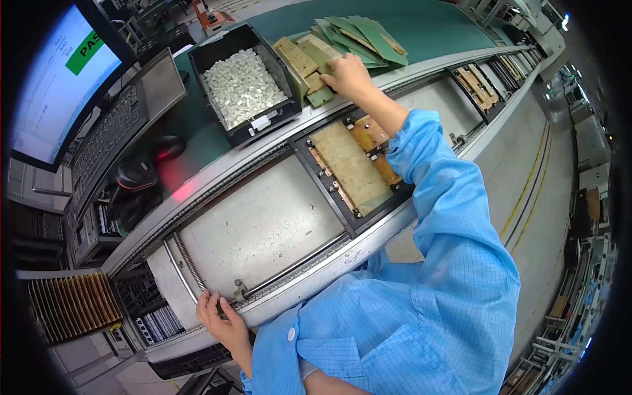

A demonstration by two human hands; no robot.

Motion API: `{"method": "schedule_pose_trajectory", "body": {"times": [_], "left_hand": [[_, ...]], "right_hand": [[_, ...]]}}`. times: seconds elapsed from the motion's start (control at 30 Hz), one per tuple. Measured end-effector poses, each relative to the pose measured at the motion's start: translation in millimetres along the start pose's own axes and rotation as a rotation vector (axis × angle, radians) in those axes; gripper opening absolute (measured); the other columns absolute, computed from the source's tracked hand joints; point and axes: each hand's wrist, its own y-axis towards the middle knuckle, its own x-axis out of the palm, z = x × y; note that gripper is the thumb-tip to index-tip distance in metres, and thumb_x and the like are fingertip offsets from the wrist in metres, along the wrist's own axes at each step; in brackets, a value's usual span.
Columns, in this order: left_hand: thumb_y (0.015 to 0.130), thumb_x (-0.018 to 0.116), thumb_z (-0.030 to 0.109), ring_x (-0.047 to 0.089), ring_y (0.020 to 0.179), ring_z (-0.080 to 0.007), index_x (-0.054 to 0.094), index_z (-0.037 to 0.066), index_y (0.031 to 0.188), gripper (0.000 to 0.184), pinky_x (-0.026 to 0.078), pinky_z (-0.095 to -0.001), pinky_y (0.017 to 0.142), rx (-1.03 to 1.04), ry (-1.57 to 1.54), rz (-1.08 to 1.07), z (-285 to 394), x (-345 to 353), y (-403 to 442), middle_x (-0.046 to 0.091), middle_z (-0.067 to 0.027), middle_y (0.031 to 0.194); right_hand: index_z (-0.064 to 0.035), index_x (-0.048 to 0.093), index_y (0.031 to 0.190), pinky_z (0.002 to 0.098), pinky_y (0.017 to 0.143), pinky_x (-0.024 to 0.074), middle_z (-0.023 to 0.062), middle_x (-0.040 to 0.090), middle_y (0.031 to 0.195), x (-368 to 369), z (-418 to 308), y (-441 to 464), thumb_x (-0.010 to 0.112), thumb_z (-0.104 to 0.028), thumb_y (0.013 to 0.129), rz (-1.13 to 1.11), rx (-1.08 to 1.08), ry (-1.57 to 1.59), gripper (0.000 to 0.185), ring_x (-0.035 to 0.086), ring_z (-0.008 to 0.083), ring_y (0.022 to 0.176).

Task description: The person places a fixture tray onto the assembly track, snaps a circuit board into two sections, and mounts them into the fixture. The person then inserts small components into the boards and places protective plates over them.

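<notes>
1. Boards, tan and green (299, 58), are lying in a loose stack in the head view, between a black bin (289, 82) and a fanned pile of green sheets (368, 39) on the green work surface (428, 29).
2. The right hand (350, 78) is reaching across the conveyor (260, 204) and is touching this stack at the side nearer the green sheets. Its fingers are bending downward; whether they are pinching a board, I cannot tell.
3. The left hand (227, 327) is resting on the conveyor's near rail, beside a small metal bracket (241, 288). Its fingers are curling loosely with slight gaps between them, and nothing is showing in its grasp.
4. Under the right forearm, a black carrier frame (349, 222) is sitting on the conveyor and is holding a large tan board (349, 164), with copper-coloured pieces (368, 133) sitting alongside it. Another loaded carrier (477, 89) is sitting farther along.
5. The bin is holding many small whitish pieces (242, 85).
6. A monitor (59, 72) is glowing beyond the keyboard (108, 148), and red light (184, 181) is falling near a black scanner (136, 172).
7. Brown boards (72, 303) are standing in a row at lower left.
</notes>
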Motion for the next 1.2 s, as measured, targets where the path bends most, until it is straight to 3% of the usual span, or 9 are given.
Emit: {"method": "schedule_pose_trajectory", "body": {"times": [0.1, 0.2, 0.47, 0.7, 0.8, 0.93, 1.0, 1.1, 1.2], "left_hand": [[0.095, 0.060, 0.004, 0.055, 0.118, -0.0315, 0.067, -0.002, 0.108, 0.016, 0.044, -0.0405, 0.099, 0.028, -0.007, -0.031, -0.3, -0.3, 2.0, 0.060, -0.0177, 0.126], [0.094, 0.061, 0.003, 0.057, 0.114, -0.0312, 0.068, -0.003, 0.105, 0.014, 0.045, -0.0398, 0.099, 0.046, -0.080, -0.010, -6.9, 5.1, 2.5, 0.063, -0.0178, 0.120], [0.094, 0.061, 0.002, 0.060, 0.109, -0.0300, 0.069, -0.004, 0.102, 0.013, 0.045, -0.0390, 0.097, 0.081, -0.080, -0.090, -5.5, 7.0, 7.7, 0.067, -0.0166, 0.110], [0.095, 0.060, 0.004, 0.060, 0.107, -0.0289, 0.069, -0.004, 0.102, 0.013, 0.045, -0.0382, 0.097, 0.087, -0.061, -0.076, -6.7, 7.7, 7.5, 0.068, -0.0162, 0.109], [0.096, 0.060, 0.005, 0.061, 0.106, -0.0286, 0.069, -0.004, 0.102, 0.014, 0.045, -0.0377, 0.096, 0.063, -0.077, -0.073, -5.8, 8.4, 7.2, 0.068, -0.0159, 0.108], [0.097, 0.060, 0.006, 0.061, 0.106, -0.0282, 0.069, -0.004, 0.102, 0.015, 0.046, -0.0372, 0.095, 0.039, -0.072, -0.074, -3.4, 7.1, 7.2, 0.068, -0.0158, 0.107], [0.094, 0.058, 0.002, 0.059, 0.108, -0.0313, 0.068, -0.006, 0.102, 0.015, 0.046, -0.0405, 0.097, 0.025, -0.084, -0.078, -3.0, 7.3, 7.0, 0.067, -0.0167, 0.107], [0.094, 0.059, 0.002, 0.060, 0.106, -0.0322, 0.068, -0.006, 0.101, 0.014, 0.046, -0.0409, 0.096, 0.019, -0.086, -0.046, 1.6, 7.5, 7.3, 0.068, -0.0169, 0.106], [0.096, 0.061, 0.006, 0.062, 0.103, -0.0291, 0.069, -0.003, 0.101, 0.013, 0.048, -0.0376, 0.093, 0.084, -0.075, 0.001, -8.1, 10.3, 5.1, 0.068, -0.0157, 0.104]], "right_hand": [[-0.0093, 0.074, 0.111, 0.0450, 0.085, 0.0508, 0.0215, 0.065, 0.095, -53.3, 8.7, -23.1, 0.075, -0.034, 0.082, 0.043, 0.036, -0.060, 0.038, 0.061, 0.0366, 0.098], [-0.0123, 0.075, 0.114, 0.0425, 0.082, 0.0493, 0.0173, 0.064, 0.095, -92.3, 35.5, -83.9, 0.075, -0.034, 0.083, 0.203, -0.028, -0.011, 0.038, 0.060, 0.0339, 0.094], [-0.0114, 0.075, 0.115, 0.0371, 0.075, 0.0484, 0.0117, 0.063, 0.098, -95.2, 32.1, -217.7, 0.077, -0.022, 0.082, 0.183, 0.078, 0.114, 0.035, 0.059, 0.0263, 0.087], [-0.0145, 0.075, 0.114, 0.0392, 0.096, 0.0325, 0.0066, 0.064, 0.101, -76.7, 27.1, -232.8, 0.076, -0.025, 0.084, 0.144, 0.102, 0.086, 0.032, 0.057, 0.0222, 0.098], [-0.0169, 0.075, 0.114, 0.0450, 0.097, 0.0288, 0.0086, 0.062, 0.108, -72.1, 27.1, -236.7, 0.074, -0.029, 0.086, 0.138, 0.092, 0.038, 0.031, 0.056, 0.0246, 0.103], [-0.0140, 0.072, 0.120, 0.0419, 0.099, 0.0306, 0.0112, 0.062, 0.117, -90.9, 16.2, -237.2, 0.072, -0.023, 0.087, 0.107, 0.085, -0.053, 0.033, 0.054, 0.0263, 0.108], [-0.0112, 0.070, 0.122, 0.0414, 0.100, 0.0310, 0.0125, 0.060, 0.123, -101.9, 0.2, -237.0, 0.069, -0.018, 0.089, 0.230, 0.102, 0.026, 0.034, 0.053, 0.0278, 0.111], [-0.0048, 0.069, 0.119, 0.0378, 0.089, 0.0426, 0.0115, 0.066, 0.112, -106.8, -45.0, -246.2, 0.069, -0.014, 0.088, 0.286, -0.092, 0.358, 0.032, 0.059, 0.0271, 0.102], [-0.0035, 0.069, 0.116, 0.0378, 0.081, 0.0488, 0.0125, 0.067, 0.107, -87.5, -113.2, -260.7, 0.069, -0.011, 0.088, -0.007, -0.353, 0.842, 0.029, 0.062, 0.0281, 0.093]]}}
